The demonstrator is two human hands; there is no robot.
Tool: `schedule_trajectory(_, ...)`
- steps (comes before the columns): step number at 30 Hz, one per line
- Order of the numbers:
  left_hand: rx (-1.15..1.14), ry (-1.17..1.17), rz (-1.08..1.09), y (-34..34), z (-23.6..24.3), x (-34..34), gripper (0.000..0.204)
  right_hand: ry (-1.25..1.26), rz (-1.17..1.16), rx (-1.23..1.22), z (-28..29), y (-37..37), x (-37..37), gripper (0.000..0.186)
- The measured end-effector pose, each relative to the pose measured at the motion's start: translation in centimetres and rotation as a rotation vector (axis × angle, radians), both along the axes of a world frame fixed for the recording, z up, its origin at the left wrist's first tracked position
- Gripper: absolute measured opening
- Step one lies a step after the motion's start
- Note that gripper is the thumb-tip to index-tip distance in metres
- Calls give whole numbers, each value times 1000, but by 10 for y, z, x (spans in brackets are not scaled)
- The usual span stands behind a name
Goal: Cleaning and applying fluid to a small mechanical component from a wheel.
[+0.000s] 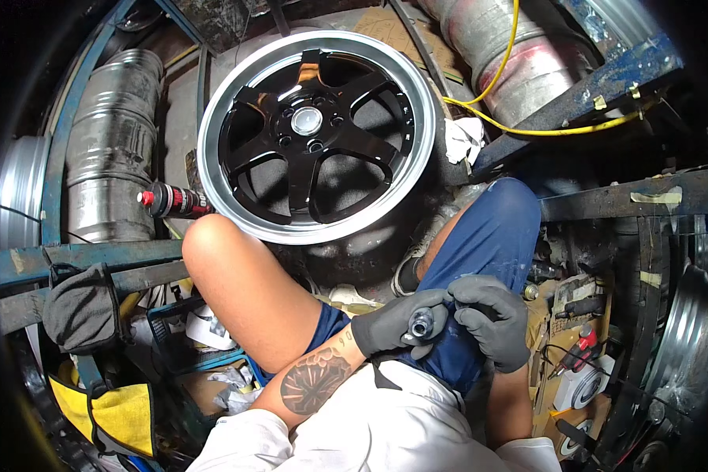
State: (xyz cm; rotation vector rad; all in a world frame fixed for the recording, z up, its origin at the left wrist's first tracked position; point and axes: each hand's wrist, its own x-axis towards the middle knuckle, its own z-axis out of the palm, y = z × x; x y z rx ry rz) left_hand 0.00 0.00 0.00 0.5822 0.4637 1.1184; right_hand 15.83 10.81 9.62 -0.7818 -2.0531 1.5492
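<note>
Black six-spoke car wheel [307, 121] placed beyond the knees [215, 230], flanked by red-capped bottle [182, 201] and yellow hose [590, 128] | tubular tool [421, 323] gripped by left gloved hand [397, 322], body mostly hidden | right gloved hand [492, 318] curled beside it, contents cannot be told

Landmark: black-spoked wheel [307, 122] with bright silver lip. Near side of wheel: gloved left hand [397, 324] closed round a dark tubular object [422, 323], round end facing up; gloved right hand [492, 321] just beside it, fingers curled, grip unclear. Left of wheel: dark bottle [181, 201], red-capped; metal drum [112, 149] farther out. Right of wheel: crumpled white cloth [464, 140], then yellow hose [539, 132].
</note>
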Motion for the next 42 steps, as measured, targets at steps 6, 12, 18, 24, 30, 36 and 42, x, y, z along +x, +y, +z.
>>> schedule_trajectory(6, -10, 92, -5, -3, 7, -3, 27, 3, 59, 49, -1, -5, -12, 26)
schedule_trajectory(12, -476, -338, -37, 10, 2, 10, 41, 15, -158, 32, 2, -9, -8, 16)
schedule_trajectory(18, -325, -19, 403, 13, 21, 4, 28, 23, -202, 89, -16, -38, 9, 16)
schedule_trajectory(24, -429, -363, 407, -10, 3, 7, 41, -93, -386, 393, -56, -60, 85, 21)
schedule_trajectory(30, -643, -428, 353, 4, 34, 5, 42, -161, -560, -118, -204, -72, 182, 24)
schedule_trajectory(36, -480, -621, 268, 6, 24, 8, 42, -350, -1159, -719, -403, -109, 345, 22)
schedule_trajectory(42, -553, -536, 336, 7, 27, 9, 44, -338, -1371, -597, -400, -64, 295, 54)
